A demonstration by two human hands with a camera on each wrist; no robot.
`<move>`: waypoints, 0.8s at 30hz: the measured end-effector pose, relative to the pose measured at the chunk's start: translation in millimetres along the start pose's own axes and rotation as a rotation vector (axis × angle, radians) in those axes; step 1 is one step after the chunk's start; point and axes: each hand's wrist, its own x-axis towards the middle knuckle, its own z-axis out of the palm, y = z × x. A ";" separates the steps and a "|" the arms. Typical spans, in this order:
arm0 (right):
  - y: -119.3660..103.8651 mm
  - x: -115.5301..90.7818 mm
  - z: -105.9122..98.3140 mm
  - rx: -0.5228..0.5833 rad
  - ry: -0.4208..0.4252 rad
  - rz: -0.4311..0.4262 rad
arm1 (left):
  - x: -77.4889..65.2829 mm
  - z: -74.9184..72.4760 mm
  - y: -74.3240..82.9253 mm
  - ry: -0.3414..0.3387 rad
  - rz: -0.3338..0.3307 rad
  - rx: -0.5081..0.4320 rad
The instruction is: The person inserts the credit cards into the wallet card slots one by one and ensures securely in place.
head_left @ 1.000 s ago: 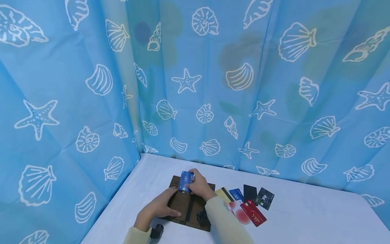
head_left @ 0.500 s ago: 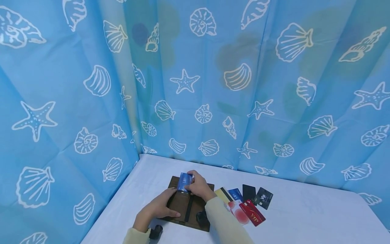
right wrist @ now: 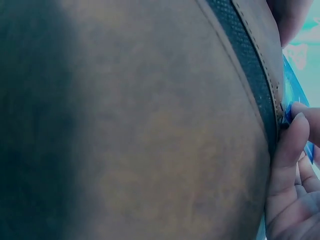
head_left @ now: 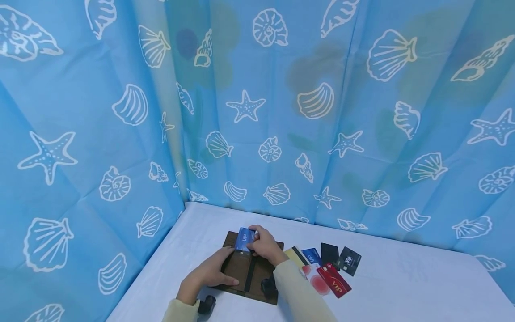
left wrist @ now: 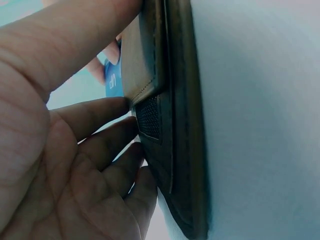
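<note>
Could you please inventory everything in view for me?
Curtain: count unclear, blue, white shells, background
Table: one, white, foreground
Wallet: one, brown, on table
Held card: one, blue, at the wallet
Striped card: one, yellow-black, right of wallet
Loose blue card: one, blue, beside striped card
Red card: one, red, right of wallet
Patterned card: one, white-pink, partly under red card
Black card: one, black, beyond red card
Dark grey card: one, dark grey, rightmost
Wrist devices: two, black, at the wrists
Sleeves: two, pale yellow, lower edge
Left hand: one, bare, on wallet
Right hand: one, bare, pinching held card
</note>
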 end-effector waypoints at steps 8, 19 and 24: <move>-3.1 -0.9 0.0 -0.032 0.008 0.008 | -1.2 -0.3 0.4 -0.002 0.008 0.010; -0.7 -2.8 -8.2 0.043 -0.054 -0.014 | -3.3 -1.0 0.2 0.011 -0.012 0.011; -1.8 -3.7 -7.9 0.012 -0.053 -0.006 | -2.3 -0.7 -0.2 0.007 0.002 0.005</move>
